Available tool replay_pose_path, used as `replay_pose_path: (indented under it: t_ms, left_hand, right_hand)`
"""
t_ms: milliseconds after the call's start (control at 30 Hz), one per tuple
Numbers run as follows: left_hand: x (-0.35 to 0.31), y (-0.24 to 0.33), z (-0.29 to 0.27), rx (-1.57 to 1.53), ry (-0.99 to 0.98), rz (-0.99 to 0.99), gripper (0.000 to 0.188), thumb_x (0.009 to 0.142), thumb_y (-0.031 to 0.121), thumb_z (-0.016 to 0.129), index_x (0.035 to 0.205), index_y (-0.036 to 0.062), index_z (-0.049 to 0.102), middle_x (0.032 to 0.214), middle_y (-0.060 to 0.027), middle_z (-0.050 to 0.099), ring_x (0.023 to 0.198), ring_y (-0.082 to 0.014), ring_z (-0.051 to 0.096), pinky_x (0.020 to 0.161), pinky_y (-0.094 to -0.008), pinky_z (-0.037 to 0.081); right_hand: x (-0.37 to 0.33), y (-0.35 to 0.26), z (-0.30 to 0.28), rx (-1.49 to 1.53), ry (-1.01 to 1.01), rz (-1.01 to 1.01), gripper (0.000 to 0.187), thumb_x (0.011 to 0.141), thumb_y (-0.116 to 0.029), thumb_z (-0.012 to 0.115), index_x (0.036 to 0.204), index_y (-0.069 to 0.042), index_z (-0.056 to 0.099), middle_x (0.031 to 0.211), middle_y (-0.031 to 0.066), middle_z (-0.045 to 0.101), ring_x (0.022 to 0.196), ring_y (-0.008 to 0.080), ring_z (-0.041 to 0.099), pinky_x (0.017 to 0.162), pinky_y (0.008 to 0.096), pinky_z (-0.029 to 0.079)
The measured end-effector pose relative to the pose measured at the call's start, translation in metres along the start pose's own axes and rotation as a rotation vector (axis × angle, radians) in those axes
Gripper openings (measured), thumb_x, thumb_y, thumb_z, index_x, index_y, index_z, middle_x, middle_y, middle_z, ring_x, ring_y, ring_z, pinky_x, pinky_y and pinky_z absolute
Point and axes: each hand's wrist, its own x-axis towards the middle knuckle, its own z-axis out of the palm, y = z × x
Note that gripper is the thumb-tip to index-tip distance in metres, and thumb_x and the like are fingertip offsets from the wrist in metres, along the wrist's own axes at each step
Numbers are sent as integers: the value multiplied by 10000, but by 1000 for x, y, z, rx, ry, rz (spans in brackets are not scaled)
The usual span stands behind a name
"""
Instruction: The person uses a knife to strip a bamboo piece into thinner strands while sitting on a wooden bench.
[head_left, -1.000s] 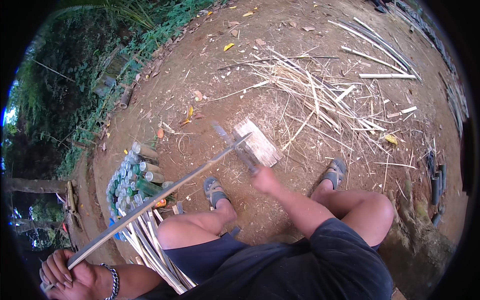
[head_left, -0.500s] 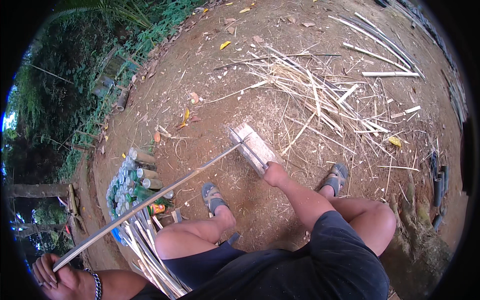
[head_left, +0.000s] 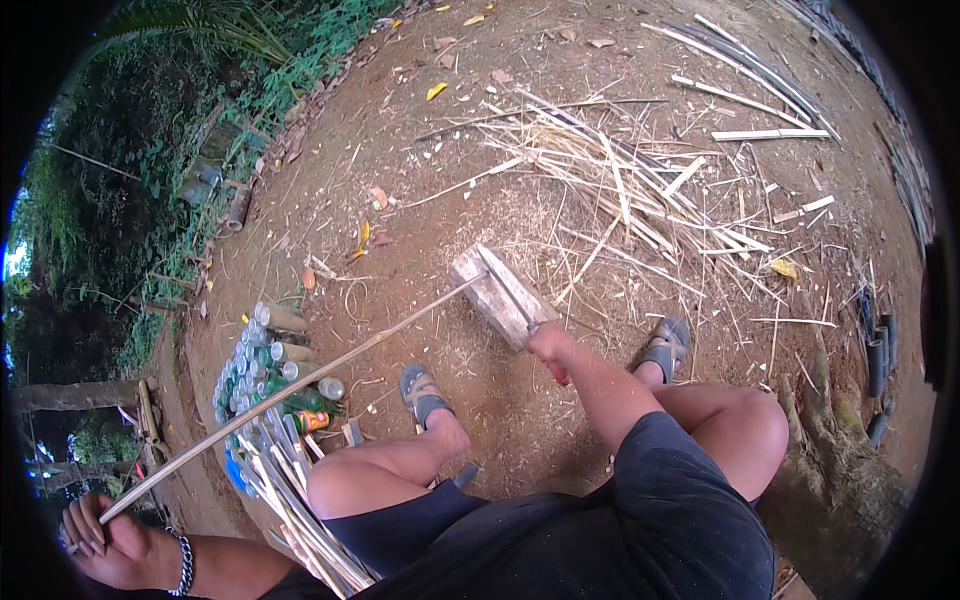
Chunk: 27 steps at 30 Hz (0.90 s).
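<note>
At the lower left, my left hand is closed round one end of a long, thin bamboo strip, which slants up to the middle of the view. The strip's far end meets a wooden block on the ground in front of my feet. Across the top of that block lies the blade of a long knife, touching or very near the strip's end. My right hand is wrapped round the knife's handle, just past the block's near edge.
Glass bottles stand grouped at left, beside a bundle of split strips. Shavings and thin strips lie piled ahead. Longer bamboo pieces rest at far right. Dark tubes and a tree root are at right.
The bamboo strip has turned in my left hand and now shows a narrower, paler side. The knife blade has shifted slightly on the block. My right hand keeps its hold.
</note>
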Motion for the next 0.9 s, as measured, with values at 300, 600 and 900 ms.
replay_pose_path:
  t_ms: [300, 600, 900]
  left_hand:
    - [-35, 2, -7, 27, 110, 53, 570, 985, 533, 325, 691, 57, 436, 539, -21, 376, 472, -121, 363, 477, -236, 330]
    - [-71, -9, 4, 276, 330, 265, 399, 1009, 398, 386, 954, 12, 467, 705, -28, 410, 634, -159, 398, 592, -272, 360]
    - [-82, 5, -16, 129, 77, 201, 325, 1008, 338, 429, 879, 42, 469, 662, -26, 383, 615, -134, 384, 610, -274, 361]
  right_hand:
    - [-46, -4, 50, 740, 191, 43, 128, 797, -114, 629, 851, -11, 575, 715, 121, 591, 595, 232, 577, 538, 393, 480]
    - [-187, -147, 38, 61, 203, -506, 311, 857, -197, 559, 1106, -12, 566, 855, 229, 647, 828, 368, 650, 754, 468, 517]
    - [-184, -155, 57, -5, 277, -642, 386, 779, -166, 594, 1141, -36, 571, 811, 210, 650, 809, 402, 643, 739, 489, 515]
